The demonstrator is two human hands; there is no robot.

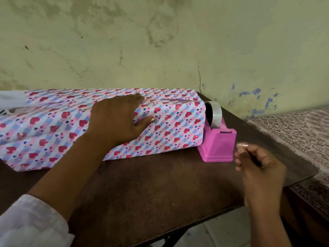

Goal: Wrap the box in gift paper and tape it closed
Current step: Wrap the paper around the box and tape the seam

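The box (160,129) lies lengthwise on the dark brown table (160,184), covered in white-and-blue striped gift paper with red hearts. My left hand (115,120) rests flat on its top, fingers spread over the overlapping paper seam and thumb down the front face. A pink tape dispenser (219,145) with a roll of clear tape (214,111) stands against the box's right end. Just right of the dispenser, my right hand (258,166) hovers blurred, thumb and forefinger pinched on what looks like a small glossy piece of clear tape (241,144).
A stained green wall (160,41) rises directly behind the table. Something white (8,98) lies at the far left behind the box. A patterned fabric surface (299,129) sits beyond the table's right edge. Pale floor (222,234) shows below the front edge.
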